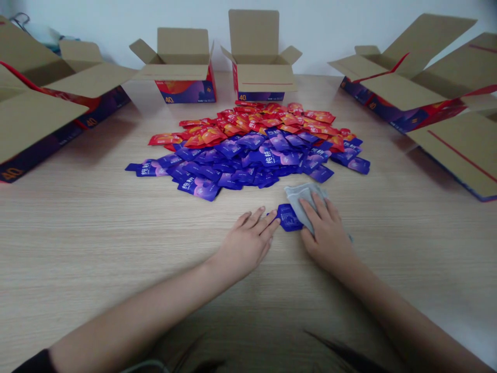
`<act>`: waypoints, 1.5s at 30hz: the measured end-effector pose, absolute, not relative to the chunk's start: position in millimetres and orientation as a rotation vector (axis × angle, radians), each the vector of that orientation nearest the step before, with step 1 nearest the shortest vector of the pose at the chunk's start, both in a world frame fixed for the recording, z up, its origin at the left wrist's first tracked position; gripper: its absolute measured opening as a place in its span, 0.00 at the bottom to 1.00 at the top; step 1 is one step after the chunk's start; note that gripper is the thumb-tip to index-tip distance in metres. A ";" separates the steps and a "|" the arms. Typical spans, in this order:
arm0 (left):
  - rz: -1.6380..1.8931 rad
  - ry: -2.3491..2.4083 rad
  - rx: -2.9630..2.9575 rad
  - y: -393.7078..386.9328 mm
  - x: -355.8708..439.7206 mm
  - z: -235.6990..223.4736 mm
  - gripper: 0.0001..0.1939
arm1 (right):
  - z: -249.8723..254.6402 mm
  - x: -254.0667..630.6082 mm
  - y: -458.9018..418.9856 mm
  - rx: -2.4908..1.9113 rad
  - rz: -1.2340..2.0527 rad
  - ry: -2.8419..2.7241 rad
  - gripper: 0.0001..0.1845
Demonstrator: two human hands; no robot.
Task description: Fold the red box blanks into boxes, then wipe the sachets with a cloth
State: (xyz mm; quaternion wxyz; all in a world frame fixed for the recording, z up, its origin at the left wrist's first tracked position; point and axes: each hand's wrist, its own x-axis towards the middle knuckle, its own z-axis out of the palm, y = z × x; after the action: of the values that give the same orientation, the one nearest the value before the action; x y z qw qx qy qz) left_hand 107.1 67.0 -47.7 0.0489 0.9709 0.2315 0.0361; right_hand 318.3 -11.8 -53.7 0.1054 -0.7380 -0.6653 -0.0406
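A single blue sachet [289, 218] lies on the table with small pale print facing up. My left hand [250, 238] rests on the table to its left, fingers stretched out, with the fingertips on the sachet's narrow end. Over the right part of the sachet my right hand [325, 230] presses a folded grey cloth [298, 198], its fingers lying along the cloth. The cloth hides that side of the sachet. Beyond both hands is a heap of blue sachets [233, 166], with red sachets [248, 122] piled behind them.
Open cardboard boxes line the table: one box [185, 92] at the back left, another box [260, 96] at the back centre. More boxes stand on the left [58, 137] and right [399, 116], flaps spread out. The wooden tabletop [97, 223] runs under everything.
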 end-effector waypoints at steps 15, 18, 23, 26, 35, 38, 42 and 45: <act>0.143 0.733 2.951 61.7 108.8 -49.3 0.25 | -52.4 281.2 1.1 -1.983 -0.053 -2.153 0.31; 0.164 0.721 2.949 62.6 108.2 -50.7 0.25 | -52.3 280.8 -2.5 -1.998 -0.060 -2.147 0.32; 0.158 0.723 2.924 63.0 106.7 -49.7 0.25 | -52.4 300.8 -19.8 -2.099 -0.115 -2.066 0.33; 0.148 0.718 2.913 63.1 106.2 -49.8 0.25 | -54.0 314.3 -28.6 -2.147 -0.147 -2.003 0.33; 0.180 0.725 2.923 61.5 107.5 -55.0 0.23 | -53.0 280.1 -11.5 -1.990 -0.068 -2.137 0.34; 0.180 0.723 2.929 62.0 106.7 -54.6 0.23 | -50.4 276.5 -9.5 -1.966 -0.035 -2.172 0.35; 0.191 0.722 2.913 63.0 106.0 -53.9 0.24 | -48.9 294.5 -20.9 -2.025 -0.093 -2.127 0.33; 0.209 0.728 2.892 61.5 106.8 -52.5 0.24 | -50.0 309.7 -30.5 -2.097 -0.159 -2.049 0.33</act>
State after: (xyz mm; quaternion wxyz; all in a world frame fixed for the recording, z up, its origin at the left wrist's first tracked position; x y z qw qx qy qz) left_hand 106.8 61.5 -52.5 0.0759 0.9646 0.2428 0.0697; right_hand 309.7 -30.5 -50.0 0.1025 -0.7105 -0.6941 -0.0539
